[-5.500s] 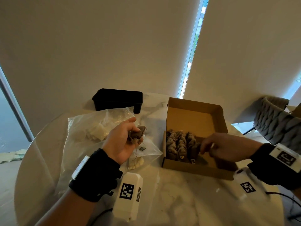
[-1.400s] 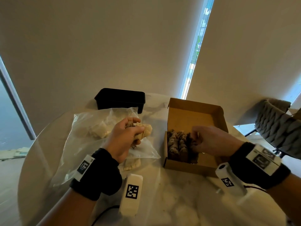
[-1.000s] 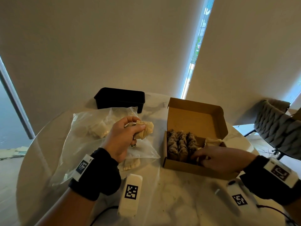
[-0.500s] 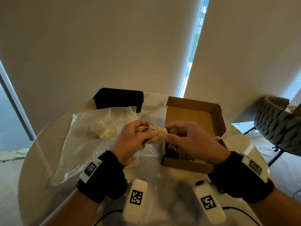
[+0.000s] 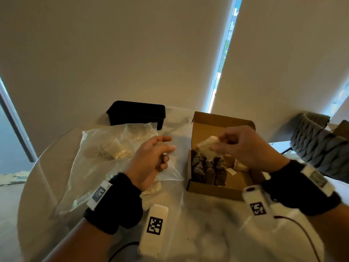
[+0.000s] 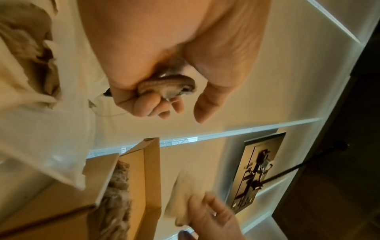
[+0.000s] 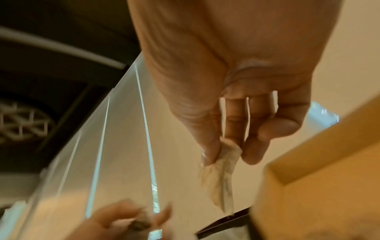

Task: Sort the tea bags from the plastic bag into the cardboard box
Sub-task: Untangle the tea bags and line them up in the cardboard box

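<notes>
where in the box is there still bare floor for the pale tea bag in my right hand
The box is crowded on its left: dark tea bags stand packed from front to back. Bare floor lies to their right, up to the right wall, with a small tag and another pale bag at its back. The right hand holds the pale tea bag above the dark rows.

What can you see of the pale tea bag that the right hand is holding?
The pale tea bag is cream, thin, crinkled paper, slightly translucent. It hangs limp, pinched at its top between thumb and fingers of the right hand, above the open cardboard box and its dark tea bags. Nothing else touches it.
</notes>
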Tool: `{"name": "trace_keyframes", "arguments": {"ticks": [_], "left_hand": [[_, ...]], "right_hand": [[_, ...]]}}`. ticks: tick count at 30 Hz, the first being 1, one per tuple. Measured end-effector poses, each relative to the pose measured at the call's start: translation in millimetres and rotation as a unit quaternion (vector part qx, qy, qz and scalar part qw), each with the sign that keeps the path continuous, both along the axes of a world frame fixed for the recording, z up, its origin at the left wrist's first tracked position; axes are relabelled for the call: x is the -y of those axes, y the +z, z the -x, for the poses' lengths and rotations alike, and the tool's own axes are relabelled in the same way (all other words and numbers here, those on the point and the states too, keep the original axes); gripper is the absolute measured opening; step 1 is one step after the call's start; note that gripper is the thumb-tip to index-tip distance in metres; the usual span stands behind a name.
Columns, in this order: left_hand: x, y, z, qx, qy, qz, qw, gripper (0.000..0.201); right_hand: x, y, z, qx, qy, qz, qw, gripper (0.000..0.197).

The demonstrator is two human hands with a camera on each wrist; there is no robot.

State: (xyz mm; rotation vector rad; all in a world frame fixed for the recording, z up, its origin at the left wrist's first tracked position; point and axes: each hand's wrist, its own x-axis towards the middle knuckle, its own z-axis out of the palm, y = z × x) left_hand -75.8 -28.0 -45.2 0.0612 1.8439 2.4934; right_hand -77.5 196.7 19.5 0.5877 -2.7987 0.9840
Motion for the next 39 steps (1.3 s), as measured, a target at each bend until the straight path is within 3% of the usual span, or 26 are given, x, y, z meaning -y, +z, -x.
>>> {"name": "trace_keyframes", "arguments": {"ticks": [3, 5, 9, 14, 19, 25, 34, 36, 39], "left_hand": [[7.5, 2.5, 4.1, 0.017, -0.013, -0.089, 0.996, 0.033], [10.5, 4.0, 4.5, 0.015, -0.029, -0.092, 0.995, 0.042], [9.4, 5.4, 1.1, -0.005, -0.022, -0.010, 1.000, 0.050], [6.7, 2.4, -0.2, -0.037, -0.018, 0.065, 0.997, 0.056], [5.1, -3.7, 1.0, -0.065, 0.003, 0.113, 0.991, 0.042], [3.4, -1.6, 0.1, -0.071, -0.004, 0.092, 0.993, 0.018], [2.5, 6.2, -6.8, -0.058, -0.032, 0.088, 0.994, 0.030], [3.0, 8.7, -8.1, -0.051, -0.043, 0.081, 0.994, 0.028], [-0.3, 19.4, -9.8, -0.044, -0.082, 0.032, 0.995, 0.029]], "right_hand": [[-45.4, 8.6, 18.3, -0.029, -0.069, -0.138, 0.988, 0.014], [-66.7, 4.3, 30.1, -0.005, -0.096, -0.255, 0.962, 0.018], [-84.9, -18.3, 46.5, 0.027, -0.070, -0.365, 0.928, 0.018], [-85.6, -41.8, 56.6, 0.004, -0.079, -0.409, 0.909, 0.009], [-91.4, -53.9, 61.5, -0.005, -0.091, -0.390, 0.916, 0.020], [-86.7, -58.2, 61.0, -0.010, -0.108, -0.398, 0.911, 0.020], [-85.6, -46.8, 55.8, 0.005, -0.122, -0.388, 0.914, 0.026], [-70.9, -30.4, 45.5, -0.037, -0.119, -0.329, 0.936, 0.030], [-19.7, -6.0, 18.0, -0.012, -0.036, -0.103, 0.994, 0.034]]}}
